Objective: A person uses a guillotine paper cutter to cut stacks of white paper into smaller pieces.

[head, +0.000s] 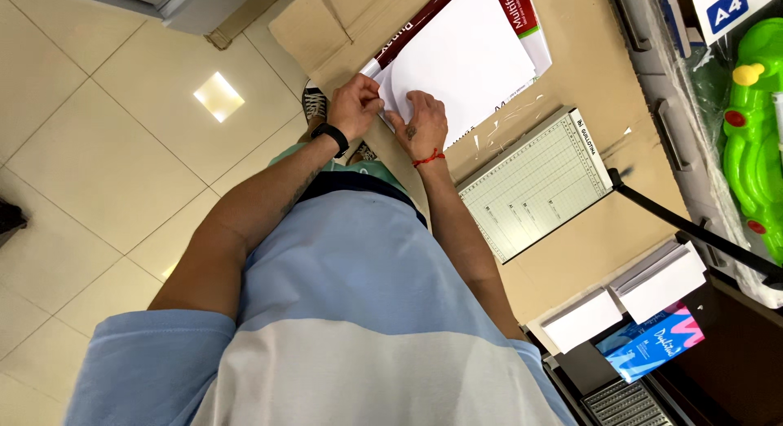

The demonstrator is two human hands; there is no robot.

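White paper stack [461, 55]: thin, light and bendy.
Left hand [355, 104] and right hand [424, 124] fingers are pinching its corner edge.

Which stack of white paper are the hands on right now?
The big loose stack on the brown counter; both the left hand and right hand grip its corner. The two smaller stacks sit untouched.

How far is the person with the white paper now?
Done: the paper pack lies open on the cardboard box. In hand: left hand and right hand pinch the white sheets at their corner. Left: the paper cutter beside them holds no sheet.
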